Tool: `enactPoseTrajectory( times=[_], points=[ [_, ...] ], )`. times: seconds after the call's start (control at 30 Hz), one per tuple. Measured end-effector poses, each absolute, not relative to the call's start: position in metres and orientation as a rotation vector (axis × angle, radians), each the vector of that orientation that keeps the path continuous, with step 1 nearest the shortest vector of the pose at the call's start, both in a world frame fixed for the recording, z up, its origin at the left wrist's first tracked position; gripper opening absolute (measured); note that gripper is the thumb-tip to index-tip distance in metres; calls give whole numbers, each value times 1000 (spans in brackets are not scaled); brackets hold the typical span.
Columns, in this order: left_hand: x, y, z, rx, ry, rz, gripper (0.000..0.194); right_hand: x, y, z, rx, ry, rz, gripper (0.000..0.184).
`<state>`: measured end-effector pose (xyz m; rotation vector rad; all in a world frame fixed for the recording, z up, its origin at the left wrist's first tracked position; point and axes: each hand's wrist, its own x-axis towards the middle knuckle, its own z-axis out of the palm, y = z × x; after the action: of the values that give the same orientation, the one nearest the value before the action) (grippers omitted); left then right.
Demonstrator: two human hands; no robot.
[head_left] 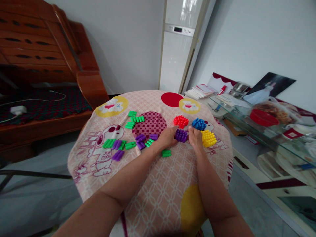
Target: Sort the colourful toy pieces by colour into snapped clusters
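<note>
A cluster of purple knobby plastic blocks lies on the cloth-covered table between my two hands. My left hand is closed against its left side, fingers partly hidden. On its right side my right hand grips with curled fingers. Just beyond are a red knobby cluster and a blue one; a yellow one sits right of my right hand. Loose green blocks and purple blocks are scattered to the left, some near my left forearm.
The round table has a patterned pink tablecloth. At right, a glass-topped cabinet carries papers, a red bowl and a photo. A wooden bench stands at left, and a tall white air conditioner behind.
</note>
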<state>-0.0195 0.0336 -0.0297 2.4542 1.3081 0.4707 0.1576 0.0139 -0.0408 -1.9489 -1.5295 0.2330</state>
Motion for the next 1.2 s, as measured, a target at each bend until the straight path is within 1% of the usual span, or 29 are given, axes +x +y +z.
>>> enactPoseTrajectory(
  times=[0.23,0.5,0.63,0.7,0.83,0.97,1.03,1.13,1.2],
  points=[
    [-18,30,-27,2422,1320,436,71,159,15,-44,-1930,-1528,188,57],
    [-16,32,-32,2424,1293,476,64,157,15,-43,-1950,-1548,130,54],
    [-17,32,-31,2442,1283,465,72,159,16,-44,-1951,-1551,159,56],
    [-19,33,-27,2449,1264,444,73,160,16,-45,-1947,-1542,179,57],
    [-35,42,-12,2465,1265,336,52,161,16,-45,-1925,-1515,235,59],
    [-70,55,7,2542,1408,212,31,160,14,-44,-1929,-1499,286,60],
    [-89,61,13,2558,1467,117,28,160,14,-44,-1925,-1495,289,59],
    [-108,68,14,2517,1427,-58,30,160,14,-43,-1907,-1500,293,58],
    [-113,70,11,2501,1403,-119,28,160,14,-43,-1905,-1502,298,58]
  ],
)
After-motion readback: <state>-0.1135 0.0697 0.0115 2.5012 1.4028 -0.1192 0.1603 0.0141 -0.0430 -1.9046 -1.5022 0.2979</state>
